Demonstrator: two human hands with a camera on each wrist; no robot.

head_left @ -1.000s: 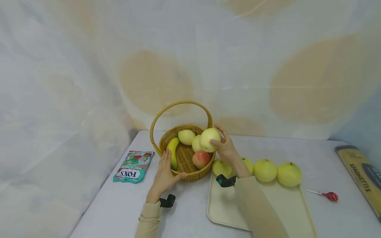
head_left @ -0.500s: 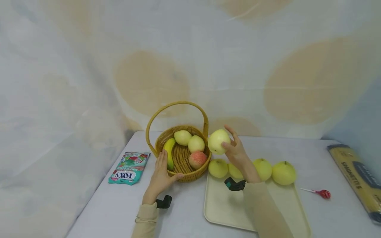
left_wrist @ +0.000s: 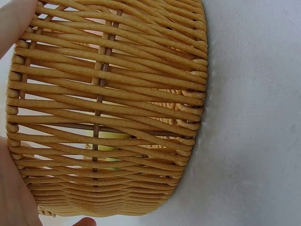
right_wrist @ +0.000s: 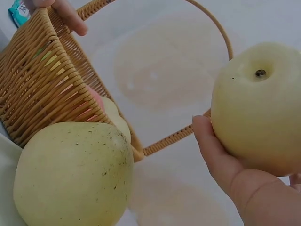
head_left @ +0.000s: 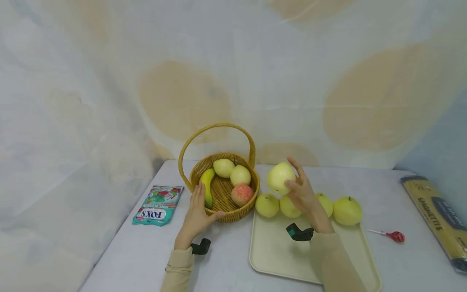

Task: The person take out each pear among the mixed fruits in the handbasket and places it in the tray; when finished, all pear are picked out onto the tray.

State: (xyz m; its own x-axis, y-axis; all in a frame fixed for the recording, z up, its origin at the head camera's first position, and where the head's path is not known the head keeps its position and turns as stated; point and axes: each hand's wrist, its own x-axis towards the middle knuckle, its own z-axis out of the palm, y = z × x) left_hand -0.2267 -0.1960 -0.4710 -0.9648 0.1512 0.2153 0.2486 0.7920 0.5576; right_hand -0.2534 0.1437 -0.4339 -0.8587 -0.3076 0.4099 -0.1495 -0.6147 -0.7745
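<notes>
My right hand (head_left: 305, 194) grips a round, pale yellow pear (head_left: 281, 178) with thumb and fingers, raised above the far edge of the cream tray (head_left: 277, 251). The right wrist view shows this pear's dark dimple facing the camera. To the left stands a wicker basket (head_left: 226, 217) with a tall handle. My left hand (head_left: 197, 217) holds its near left rim, the thumb reaching over the edge. Inside lie a banana (head_left: 207, 187), a pinkish peach (head_left: 242, 195) and two pale yellow fruits, one being a round pear (head_left: 240, 175).
Several yellow-green pears (head_left: 267, 205) line the tray's far edge, close to the basket. A teal FOX'S candy bag (head_left: 158, 205) lies left of the basket. Right of the tray are a red lollipop (head_left: 397, 237) and a spaghetti pack (head_left: 435, 219). A patterned curtain (head_left: 277, 81) hangs behind.
My right hand has carried the pear from over the basket's right rim rightward and down toward the tray's far row. The left hand stays on the basket; the view has shifted slightly.
</notes>
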